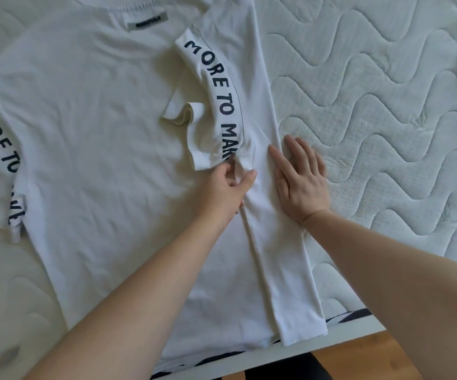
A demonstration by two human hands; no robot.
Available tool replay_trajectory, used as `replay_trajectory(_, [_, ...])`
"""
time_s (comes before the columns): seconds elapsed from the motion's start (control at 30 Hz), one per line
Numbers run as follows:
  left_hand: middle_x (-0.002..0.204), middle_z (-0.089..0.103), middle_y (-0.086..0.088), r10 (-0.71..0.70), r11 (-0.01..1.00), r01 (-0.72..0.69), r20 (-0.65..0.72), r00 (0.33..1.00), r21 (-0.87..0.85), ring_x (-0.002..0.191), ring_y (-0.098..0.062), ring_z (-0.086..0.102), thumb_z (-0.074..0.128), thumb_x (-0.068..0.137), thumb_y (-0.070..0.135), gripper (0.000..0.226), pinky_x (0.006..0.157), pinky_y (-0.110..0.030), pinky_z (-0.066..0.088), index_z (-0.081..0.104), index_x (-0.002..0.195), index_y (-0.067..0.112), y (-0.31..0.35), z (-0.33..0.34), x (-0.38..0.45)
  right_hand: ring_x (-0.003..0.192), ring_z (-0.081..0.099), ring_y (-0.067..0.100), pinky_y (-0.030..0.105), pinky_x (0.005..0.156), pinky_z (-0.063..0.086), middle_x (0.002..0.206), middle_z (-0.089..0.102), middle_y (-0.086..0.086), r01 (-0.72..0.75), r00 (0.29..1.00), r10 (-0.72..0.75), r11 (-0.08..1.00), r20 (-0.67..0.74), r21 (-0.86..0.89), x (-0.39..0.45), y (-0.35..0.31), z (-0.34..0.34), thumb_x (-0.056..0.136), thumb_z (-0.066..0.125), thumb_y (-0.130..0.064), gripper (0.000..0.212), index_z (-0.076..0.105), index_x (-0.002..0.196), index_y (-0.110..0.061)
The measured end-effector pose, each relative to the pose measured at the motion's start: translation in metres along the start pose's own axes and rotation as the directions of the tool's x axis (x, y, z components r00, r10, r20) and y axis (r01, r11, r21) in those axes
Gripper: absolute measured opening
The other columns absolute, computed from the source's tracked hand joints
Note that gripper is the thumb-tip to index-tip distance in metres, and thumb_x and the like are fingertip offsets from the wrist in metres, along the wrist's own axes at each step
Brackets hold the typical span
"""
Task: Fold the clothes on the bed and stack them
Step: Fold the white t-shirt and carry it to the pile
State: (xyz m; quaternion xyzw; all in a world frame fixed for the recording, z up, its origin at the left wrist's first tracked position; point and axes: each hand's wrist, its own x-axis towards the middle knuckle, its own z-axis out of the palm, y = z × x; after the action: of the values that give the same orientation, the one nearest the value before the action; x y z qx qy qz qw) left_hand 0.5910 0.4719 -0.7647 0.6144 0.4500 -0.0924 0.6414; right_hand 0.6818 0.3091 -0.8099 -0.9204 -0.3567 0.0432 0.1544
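Left hand (228, 185) pinching the folded-in sleeve (213, 105) edge; right hand (300, 176) flat, fingers straight, pressing the fold. White T-shirt (93, 127) spread back-up on the bed (386, 105), right side folded over. Probably light, limp, wrinkle-prone; best taken at hem and shoulder.

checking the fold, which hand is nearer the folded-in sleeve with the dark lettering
Left. The left hand pinches fabric at the folded-in lettered sleeve of the white t-shirt; the right hand lies flat beside it.

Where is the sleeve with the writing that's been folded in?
In the head view, the folded sleeve lies right of centre on the white T-shirt, just above the left hand.
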Motion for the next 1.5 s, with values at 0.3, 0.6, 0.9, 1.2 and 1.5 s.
replay_trajectory(0.3, [0.04,0.045,0.014,-0.207,0.957,0.16,-0.186,0.961,-0.24,0.035,-0.002,0.036,0.071,0.087,0.015,0.019,0.038,-0.015,0.027,0.061,0.072,0.017,0.011,0.004,0.014,0.145,0.028,0.029,0.046,0.119,0.02,0.154,0.037,0.009,0.014,1.0,-0.014,1.0,0.007,-0.015,0.001,0.005,0.005,0.096,0.041,-0.027,0.052,0.041,0.148,-0.029])
replay_trajectory(0.6, [0.043,0.051,0.009,-0.207,0.944,0.127,-0.246,0.947,-0.304,0.034,-0.007,0.036,0.061,0.096,0.033,0.011,0.037,-0.018,0.029,0.059,0.088,0.026,0.01,0.0,-0.006,0.145,0.025,0.029,0.048,0.118,0.019,0.154,0.034,0.007,-0.013,0.998,0.013,1.0,0.063,-0.009,0.001,0.004,-0.002,0.096,0.036,-0.033,0.053,0.035,0.149,-0.034])
replay_trajectory(0.9, [0.088,0.058,0.0,-0.036,0.998,-0.025,-0.8,0.598,-0.063,0.074,-0.015,0.057,0.062,0.093,0.038,0.031,0.064,-0.016,0.04,0.049,0.103,0.011,0.035,-0.037,-0.005,0.128,0.04,0.027,0.039,0.11,0.025,0.141,0.045,0.003,-0.042,0.998,0.036,0.984,0.042,0.171,0.058,-0.008,-0.028,0.093,0.041,-0.023,0.044,0.05,0.136,-0.026])
replay_trajectory(1.2, [0.125,0.057,-0.007,0.05,0.97,0.102,-0.59,0.805,0.221,0.119,-0.026,0.053,0.07,0.079,0.058,0.066,0.102,-0.037,0.042,0.051,0.124,0.012,0.066,-0.044,0.045,0.149,0.02,0.019,0.036,0.122,0.009,0.159,0.029,0.0,0.082,0.995,-0.084,0.996,0.059,0.034,0.092,-0.012,-0.002,0.1,0.036,-0.027,0.051,0.034,0.151,-0.023])
replay_trajectory(1.5, [0.108,0.064,0.003,0.169,0.985,-0.096,-0.686,0.707,0.143,0.102,-0.018,0.061,0.056,0.089,0.01,0.028,0.074,-0.012,0.032,0.059,0.117,0.013,0.09,-0.057,0.054,0.149,0.02,0.021,0.039,0.122,0.01,0.159,0.029,0.002,0.105,0.992,-0.105,0.994,0.073,0.013,0.093,-0.011,-0.002,0.099,0.04,-0.025,0.054,0.033,0.152,-0.021])
